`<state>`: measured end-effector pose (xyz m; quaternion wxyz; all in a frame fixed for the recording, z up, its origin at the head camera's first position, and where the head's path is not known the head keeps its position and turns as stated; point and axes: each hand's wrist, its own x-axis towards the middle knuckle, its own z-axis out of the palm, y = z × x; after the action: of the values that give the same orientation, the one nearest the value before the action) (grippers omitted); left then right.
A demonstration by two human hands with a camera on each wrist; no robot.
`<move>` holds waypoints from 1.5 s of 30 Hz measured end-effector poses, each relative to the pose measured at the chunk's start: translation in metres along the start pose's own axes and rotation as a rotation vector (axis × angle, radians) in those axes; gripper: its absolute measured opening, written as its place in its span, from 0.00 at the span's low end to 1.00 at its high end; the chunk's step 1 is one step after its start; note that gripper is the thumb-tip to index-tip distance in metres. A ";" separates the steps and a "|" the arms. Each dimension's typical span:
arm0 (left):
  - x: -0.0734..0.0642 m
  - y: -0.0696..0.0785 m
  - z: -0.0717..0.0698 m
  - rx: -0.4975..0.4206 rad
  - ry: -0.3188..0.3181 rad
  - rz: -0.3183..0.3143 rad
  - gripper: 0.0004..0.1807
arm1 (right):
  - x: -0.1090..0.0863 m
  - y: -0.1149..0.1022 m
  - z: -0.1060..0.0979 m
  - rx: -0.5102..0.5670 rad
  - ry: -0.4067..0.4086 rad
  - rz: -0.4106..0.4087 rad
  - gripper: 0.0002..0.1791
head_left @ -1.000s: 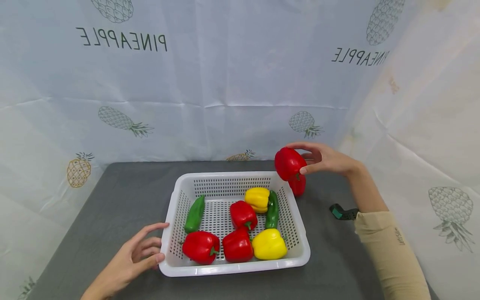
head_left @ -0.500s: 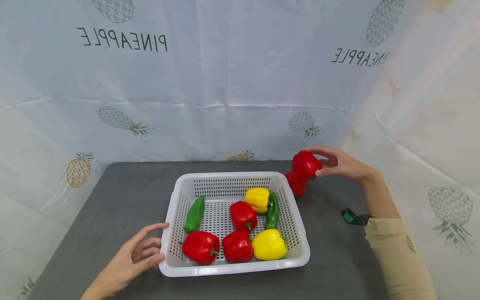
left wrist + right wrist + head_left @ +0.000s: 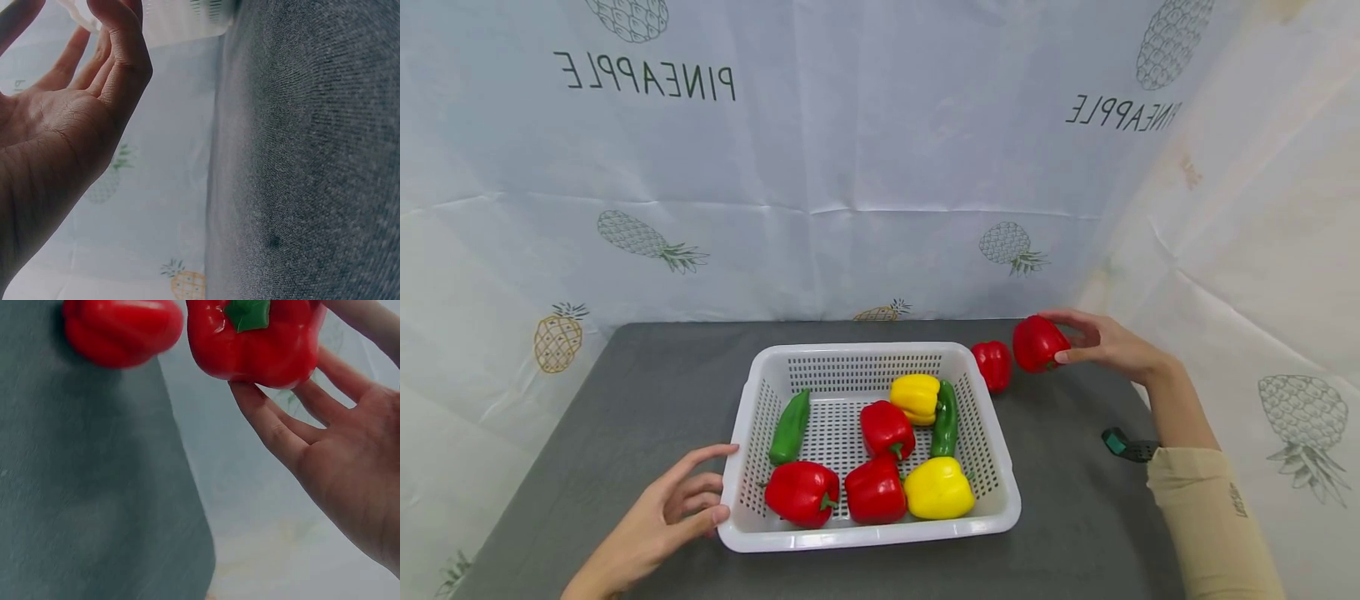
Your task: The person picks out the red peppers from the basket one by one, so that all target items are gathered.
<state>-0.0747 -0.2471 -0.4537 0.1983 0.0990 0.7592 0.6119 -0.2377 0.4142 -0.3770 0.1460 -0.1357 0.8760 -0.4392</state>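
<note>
My right hand (image 3: pixel 1108 342) grips a red bell pepper (image 3: pixel 1037 343) between thumb and fingers, above the table's back right. In the right wrist view this pepper (image 3: pixel 256 344) has its green stem turned to the camera, with fingertips against its side. A second red bell pepper (image 3: pixel 992 365) stands on the table just right of the white basket (image 3: pixel 868 542). My left hand (image 3: pixel 666 508) is at the basket's left side, index fingertip and thumb tip touching the rim, fingers loosely bent. In the left wrist view the left hand (image 3: pixel 69 119) shows its palm, with the basket beyond.
The basket holds several red and yellow bell peppers (image 3: pixel 938 489), a pointed green pepper (image 3: pixel 790 427) and a slim green vegetable (image 3: pixel 945 421). A black strap with a green patch (image 3: pixel 1116 442) is at the right wrist. Pineapple-print curtains (image 3: pixel 880 167) enclose the dark table (image 3: pixel 655 400).
My right hand has carried the red bell pepper rightward and a little lower, from over the basket's back right corner to beyond the second red pepper. The left hand has stayed still.
</note>
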 end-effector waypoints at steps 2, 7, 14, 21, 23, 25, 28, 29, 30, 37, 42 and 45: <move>-0.001 0.001 0.000 0.003 0.004 0.002 0.40 | -0.001 0.007 0.000 0.008 0.006 0.021 0.44; -0.002 0.002 0.000 0.010 0.002 0.015 0.39 | -0.004 0.020 0.002 0.018 -0.002 0.066 0.45; 0.000 0.000 0.000 0.012 0.006 0.005 0.40 | -0.002 0.035 0.009 -0.001 -0.033 0.109 0.47; 0.001 -0.001 0.001 0.020 0.014 -0.009 0.42 | 0.000 0.043 0.015 -0.018 -0.050 0.084 0.46; 0.001 0.000 0.001 0.023 0.015 -0.005 0.42 | 0.001 0.045 0.016 -0.016 -0.056 0.086 0.46; 0.001 0.000 0.001 0.024 0.014 0.004 0.41 | 0.001 0.048 0.017 -0.004 -0.064 0.095 0.46; 0.001 -0.001 0.000 0.019 0.008 0.019 0.41 | 0.002 0.049 0.019 -0.007 -0.074 0.103 0.47; 0.001 -0.001 0.000 0.017 0.006 0.023 0.41 | 0.002 0.050 0.019 -0.007 -0.077 0.106 0.47; 0.001 -0.001 0.000 0.015 0.004 0.025 0.40 | 0.003 0.050 0.019 -0.007 -0.079 0.108 0.47; 0.000 -0.002 -0.001 0.014 -0.005 0.037 0.40 | 0.002 0.053 0.022 -0.036 -0.075 0.114 0.47; -0.001 0.002 0.000 0.020 0.006 0.017 0.39 | 0.003 0.052 0.024 -0.043 -0.076 0.111 0.46; -0.001 0.003 0.001 0.022 0.013 -0.003 0.40 | 0.004 0.051 0.024 -0.042 -0.077 0.105 0.46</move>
<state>-0.0733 -0.2459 -0.4508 0.1932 0.0959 0.7673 0.6040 -0.2375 0.4244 -0.4326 0.1998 -0.1092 0.8846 -0.4071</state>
